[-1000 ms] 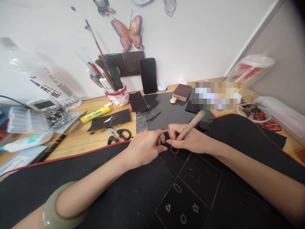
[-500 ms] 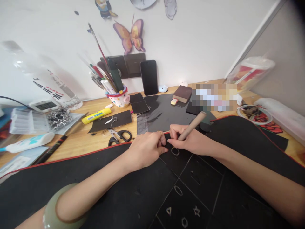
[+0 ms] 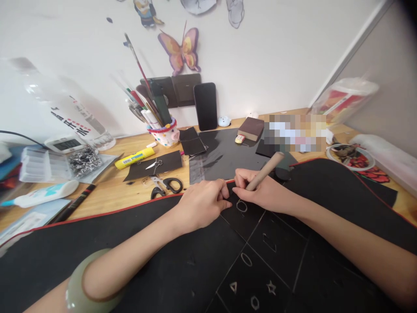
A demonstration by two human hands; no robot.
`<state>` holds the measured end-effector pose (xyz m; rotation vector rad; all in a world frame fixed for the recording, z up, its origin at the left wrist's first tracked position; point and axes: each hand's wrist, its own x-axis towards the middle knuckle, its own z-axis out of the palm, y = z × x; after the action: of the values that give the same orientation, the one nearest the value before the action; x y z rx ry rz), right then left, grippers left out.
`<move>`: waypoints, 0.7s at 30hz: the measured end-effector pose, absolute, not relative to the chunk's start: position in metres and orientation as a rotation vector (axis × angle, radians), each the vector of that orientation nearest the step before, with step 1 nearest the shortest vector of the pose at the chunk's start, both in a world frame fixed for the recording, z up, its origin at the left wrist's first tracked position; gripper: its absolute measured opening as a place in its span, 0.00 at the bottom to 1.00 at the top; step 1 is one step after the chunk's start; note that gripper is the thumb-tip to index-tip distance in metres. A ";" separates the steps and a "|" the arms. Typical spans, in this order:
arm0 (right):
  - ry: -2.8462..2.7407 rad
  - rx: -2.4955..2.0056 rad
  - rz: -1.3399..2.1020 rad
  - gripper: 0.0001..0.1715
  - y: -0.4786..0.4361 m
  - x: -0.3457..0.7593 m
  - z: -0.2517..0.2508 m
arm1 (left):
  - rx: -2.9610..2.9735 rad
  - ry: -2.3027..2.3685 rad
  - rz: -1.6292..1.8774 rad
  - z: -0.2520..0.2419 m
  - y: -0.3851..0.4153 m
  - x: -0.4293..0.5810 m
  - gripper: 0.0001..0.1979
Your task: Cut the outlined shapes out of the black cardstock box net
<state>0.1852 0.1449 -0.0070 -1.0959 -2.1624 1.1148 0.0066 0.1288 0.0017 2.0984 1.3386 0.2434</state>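
My right hand grips a tan pen-shaped tool, its tip down on a black sheet marked with lines and small cut-out shapes. One oval outline lies just below the tip. My left hand, fingers curled, presses the sheet's upper edge right beside the tool tip; thumb and fingertips pinch together there. A pale green bangle circles my left forearm. The sheet lies on a large black mat with a red edge.
On the wooden desk behind: black-handled scissors, small scissors on a black card, a yellow glue stick, a pen cup, a phone against the wall, a brown block, a bowl at right, a plastic bottle at left.
The view has drifted slightly; both hands stay at the same spot on the sheet, with the tool tip shifting very little beside the oval.
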 end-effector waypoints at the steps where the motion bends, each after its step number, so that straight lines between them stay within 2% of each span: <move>1: -2.161 -1.104 1.105 0.15 0.145 0.185 -0.007 | 2.095 1.341 0.252 0.002 0.128 0.007 0.06; 7: -1.861 -1.175 0.973 0.17 0.150 0.192 0.006 | 2.012 1.347 0.345 0.002 0.126 0.007 0.04; 9: -1.770 -1.199 0.866 0.15 0.149 0.196 0.014 | 1.952 1.337 0.385 0.002 0.127 0.007 0.04; 14: -1.895 -1.315 0.710 0.10 0.145 0.200 0.027 | 1.614 1.233 0.644 0.005 0.131 0.010 0.06; 17: -1.954 -1.341 0.740 0.12 0.139 0.196 0.025 | 1.299 1.178 0.834 0.011 0.128 0.013 0.08; 21: -1.957 -1.335 0.666 0.11 0.131 0.189 0.020 | 1.163 1.158 0.902 0.019 0.120 0.017 0.08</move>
<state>0.1886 0.1306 0.0195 -1.3353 -1.9571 0.6661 0.0168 0.1201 0.0193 1.1629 1.1580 0.9017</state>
